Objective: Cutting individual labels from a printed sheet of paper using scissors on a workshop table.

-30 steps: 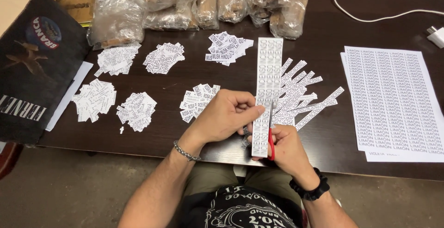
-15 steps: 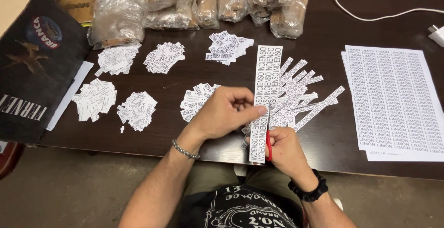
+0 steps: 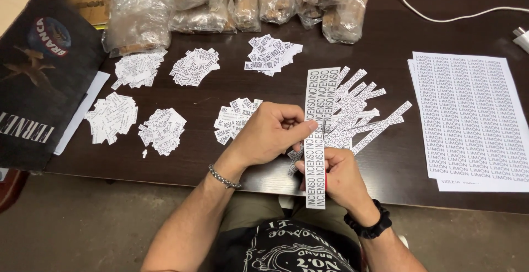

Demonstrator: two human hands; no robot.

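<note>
Left to right: small heaps of cut labels (image 3: 113, 117) lie on the dark tabletop (image 3: 231, 164). The left hand (image 3: 270, 134) pinches the left edge of a long printed paper strip (image 3: 318, 123), held near the tabletop's front edge. The strip's long axis runs away from the person. The right hand (image 3: 339, 175), directly below, grips red-handled scissors (image 3: 325, 182) at the strip's lower end. Printed sheets (image 3: 468, 117) lie farthest right.

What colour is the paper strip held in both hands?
White with rows of black print, the paper strip shows best in the head view.
</note>
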